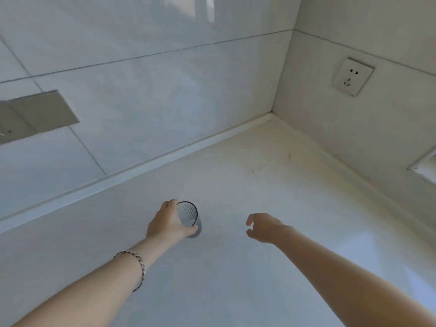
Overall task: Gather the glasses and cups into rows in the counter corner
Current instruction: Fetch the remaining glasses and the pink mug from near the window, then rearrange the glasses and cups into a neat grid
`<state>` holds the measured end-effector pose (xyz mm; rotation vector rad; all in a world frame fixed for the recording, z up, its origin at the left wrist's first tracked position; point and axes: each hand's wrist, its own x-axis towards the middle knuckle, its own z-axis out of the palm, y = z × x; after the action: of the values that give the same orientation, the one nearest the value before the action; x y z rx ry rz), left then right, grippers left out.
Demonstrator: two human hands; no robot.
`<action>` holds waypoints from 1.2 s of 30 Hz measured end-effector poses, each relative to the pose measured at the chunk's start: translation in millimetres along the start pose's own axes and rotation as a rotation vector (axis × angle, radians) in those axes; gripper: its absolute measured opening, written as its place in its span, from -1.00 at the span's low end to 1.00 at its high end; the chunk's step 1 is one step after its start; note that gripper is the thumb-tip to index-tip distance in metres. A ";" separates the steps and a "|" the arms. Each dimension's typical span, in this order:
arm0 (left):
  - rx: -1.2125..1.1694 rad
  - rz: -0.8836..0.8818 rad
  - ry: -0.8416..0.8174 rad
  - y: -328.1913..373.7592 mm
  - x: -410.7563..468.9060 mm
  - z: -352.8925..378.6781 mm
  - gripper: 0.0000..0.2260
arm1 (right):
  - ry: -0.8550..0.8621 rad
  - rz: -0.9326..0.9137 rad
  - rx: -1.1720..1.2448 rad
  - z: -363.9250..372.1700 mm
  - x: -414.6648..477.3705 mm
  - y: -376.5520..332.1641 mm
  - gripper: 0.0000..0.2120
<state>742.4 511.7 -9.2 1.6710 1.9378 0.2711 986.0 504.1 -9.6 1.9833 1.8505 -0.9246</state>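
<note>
A clear ribbed glass (190, 214) with a dark rim stands upright on the white counter (236, 267), near the middle of the view. My left hand (168, 224) wraps around its left side, thumb in front and fingers behind. A bracelet circles that wrist. My right hand (263, 226) hovers to the right of the glass, well apart from it, fingers loosely curled and holding nothing. The counter corner (271, 115) lies farther back to the right, with no glasses or cups in view there.
Tiled walls meet at the corner. A wall socket (352, 76) sits on the right wall, and a white fixture (424, 167) juts out lower at the right edge. A grey panel (35, 115) is set into the left wall.
</note>
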 end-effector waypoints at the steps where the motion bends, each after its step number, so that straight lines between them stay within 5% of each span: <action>1: 0.012 -0.026 0.014 -26.0 -17.1 -12.2 -0.30 | 0.003 -0.016 -0.007 11.4 -8.0 -21.5 -0.63; 16: 0.033 -0.370 0.138 -355.7 -268.6 -130.5 -0.35 | -0.081 -0.335 -0.178 200.3 -138.4 -316.8 -0.66; 36: -0.131 -0.500 0.077 -415.0 -317.4 -110.9 -0.30 | -0.185 -0.497 -0.391 242.3 -167.9 -381.9 -0.66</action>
<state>353.9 146.1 -35.1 1.0607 2.2643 0.2612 557.8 281.8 -6.0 1.1953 2.2452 -0.7534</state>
